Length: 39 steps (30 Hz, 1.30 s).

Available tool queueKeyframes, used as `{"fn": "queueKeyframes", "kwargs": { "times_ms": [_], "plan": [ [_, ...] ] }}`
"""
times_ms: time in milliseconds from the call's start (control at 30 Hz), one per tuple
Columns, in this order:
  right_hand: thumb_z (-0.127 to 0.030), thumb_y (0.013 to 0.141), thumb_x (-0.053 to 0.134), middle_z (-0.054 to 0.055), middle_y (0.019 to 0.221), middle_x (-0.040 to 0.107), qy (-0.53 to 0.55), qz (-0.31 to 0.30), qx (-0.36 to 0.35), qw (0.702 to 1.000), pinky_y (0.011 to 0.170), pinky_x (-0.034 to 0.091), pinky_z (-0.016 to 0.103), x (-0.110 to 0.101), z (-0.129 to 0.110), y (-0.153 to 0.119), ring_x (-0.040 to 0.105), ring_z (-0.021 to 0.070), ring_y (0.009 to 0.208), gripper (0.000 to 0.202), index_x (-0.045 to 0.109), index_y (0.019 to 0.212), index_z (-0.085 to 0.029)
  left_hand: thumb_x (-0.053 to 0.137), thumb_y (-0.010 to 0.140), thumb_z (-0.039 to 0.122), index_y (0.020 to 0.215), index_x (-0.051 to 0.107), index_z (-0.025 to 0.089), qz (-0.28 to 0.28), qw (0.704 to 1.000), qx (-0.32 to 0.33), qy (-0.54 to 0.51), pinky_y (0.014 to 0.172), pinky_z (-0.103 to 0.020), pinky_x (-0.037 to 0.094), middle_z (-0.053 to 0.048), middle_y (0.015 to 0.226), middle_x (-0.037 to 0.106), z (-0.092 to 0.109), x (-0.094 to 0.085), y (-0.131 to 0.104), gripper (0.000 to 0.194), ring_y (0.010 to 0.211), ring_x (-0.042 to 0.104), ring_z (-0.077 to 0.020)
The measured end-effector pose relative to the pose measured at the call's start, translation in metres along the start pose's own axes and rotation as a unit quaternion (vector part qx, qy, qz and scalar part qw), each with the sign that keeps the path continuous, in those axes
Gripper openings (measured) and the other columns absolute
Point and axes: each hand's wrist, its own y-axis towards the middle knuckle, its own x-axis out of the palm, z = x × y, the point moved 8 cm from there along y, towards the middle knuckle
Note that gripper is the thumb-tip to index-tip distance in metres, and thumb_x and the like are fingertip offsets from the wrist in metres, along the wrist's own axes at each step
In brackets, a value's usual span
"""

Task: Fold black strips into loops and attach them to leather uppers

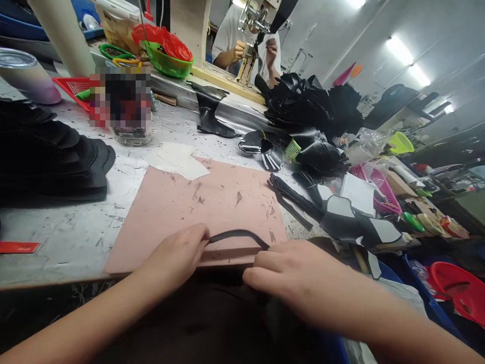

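Note:
A narrow black strip point(238, 233) arches between my two hands above the front edge of a pink sheet point(220, 202). My left hand point(185, 247) pinches one end of it, fingers closed. At the other end, my right hand point(284, 265) is closed on the strip with the thumb toward me; its fingertips are partly hidden. On the pink sheet's far left corner lies a cream paper-like pattern piece point(178, 161). A bundle of similar black strips point(293, 199) rests across the sheet's right edge.
Stacked black cut pieces point(49, 156) stand on the left. Behind are a green basket point(168, 60) and a tumbler point(26, 76). Black pieces point(303, 106) pile up beside a sewing machine point(250, 60), where another person point(227, 40) sits. Red tub point(458, 288) at lower right.

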Motion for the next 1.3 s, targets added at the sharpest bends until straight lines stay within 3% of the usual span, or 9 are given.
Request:
{"fn": "queueKeyframes", "kwargs": {
  "times_ms": [67,167,300,367,567,733,867,1033,1300],
  "plan": [
    [-0.011,0.088,0.039,0.000,0.086,0.065,0.154,0.030,-0.023,0.987,0.068,0.042,0.022,-0.005,0.007,-0.005,0.059,0.0121,0.076,0.023,0.058,0.098,-0.021,0.041,0.081,0.026,0.077,0.049,0.021,-0.010,0.997,-0.022,-0.077,0.056,-0.026,0.042,0.002,0.069,0.059,0.010,0.002,0.014,0.011,0.062,0.055,-0.0146],
    [-0.015,0.088,0.044,0.001,0.092,0.067,0.343,0.092,-0.030,0.934,0.075,0.043,0.018,0.009,0.020,-0.004,0.061,0.0095,0.083,0.019,0.060,0.096,-0.018,0.047,0.077,0.030,0.076,0.054,0.020,-0.010,0.984,-0.033,-0.174,0.058,-0.024,0.045,0.002,0.069,0.061,0.027,0.008,0.026,0.012,0.064,0.057,-0.0140],
    [-0.022,0.083,0.055,0.001,0.082,0.067,0.343,0.220,0.099,0.908,0.070,0.044,0.022,0.039,0.049,-0.005,0.060,0.0128,0.075,0.011,0.063,0.089,-0.018,0.048,0.075,0.029,0.080,0.064,0.020,-0.075,0.963,-0.032,-0.256,0.068,-0.026,0.049,0.000,0.080,0.067,0.040,0.028,0.020,0.019,0.075,0.061,-0.0160],
    [-0.024,0.081,0.056,0.001,0.078,0.066,0.319,0.249,0.148,0.903,0.067,0.043,0.023,0.049,0.057,-0.010,0.059,0.0133,0.071,0.009,0.063,0.085,-0.018,0.048,0.075,0.027,0.083,0.067,0.021,-0.105,0.954,-0.022,-0.281,0.075,-0.027,0.049,-0.001,0.086,0.069,0.043,0.032,0.013,0.021,0.082,0.062,-0.0173],
    [-0.020,0.081,0.054,0.000,0.076,0.060,0.340,0.243,0.101,0.903,0.063,0.040,0.021,0.048,0.051,-0.018,0.054,0.0112,0.068,0.008,0.057,0.075,-0.017,0.053,0.077,0.031,0.091,0.069,0.022,-0.149,0.946,-0.053,-0.282,0.079,-0.027,0.049,-0.003,0.093,0.068,0.045,0.030,0.002,0.023,0.088,0.062,-0.0184],
    [-0.022,0.084,0.052,0.000,0.079,0.055,0.345,0.207,0.113,0.909,0.063,0.038,0.022,0.051,0.050,-0.017,0.051,0.0114,0.070,0.011,0.054,0.074,-0.018,0.062,0.071,0.029,0.095,0.065,0.021,-0.083,0.932,-0.136,-0.326,0.074,-0.027,0.051,-0.001,0.085,0.069,0.032,0.026,-0.002,0.026,0.080,0.063,-0.0175],
    [-0.022,0.084,0.051,-0.001,0.077,0.054,0.350,0.198,0.135,0.906,0.064,0.037,0.022,0.055,0.050,-0.014,0.050,0.0115,0.071,0.012,0.053,0.073,-0.018,0.069,0.065,0.028,0.081,0.068,0.020,-0.099,0.893,-0.200,-0.390,0.074,-0.026,0.051,-0.001,0.082,0.071,0.026,0.033,-0.009,0.018,0.079,0.064,-0.0171],
    [-0.022,0.084,0.052,-0.001,0.075,0.054,0.361,0.201,0.141,0.900,0.064,0.037,0.022,0.057,0.049,-0.012,0.051,0.0115,0.071,0.013,0.053,0.072,-0.018,0.074,0.058,0.026,0.076,0.072,0.020,-0.113,0.834,-0.267,-0.469,0.068,-0.024,0.052,-0.001,0.076,0.072,0.024,0.039,-0.017,0.019,0.069,0.064,-0.0148],
    [-0.019,0.084,0.052,-0.001,0.072,0.054,0.357,0.203,0.140,0.901,0.063,0.037,0.022,0.055,0.048,-0.011,0.051,0.0115,0.070,0.014,0.054,0.070,-0.017,0.074,0.052,0.023,0.074,0.073,0.019,-0.098,0.828,-0.299,-0.464,0.065,-0.025,0.053,-0.004,0.079,0.072,0.029,0.036,-0.018,0.022,0.062,0.060,-0.0127]
  ]
}}
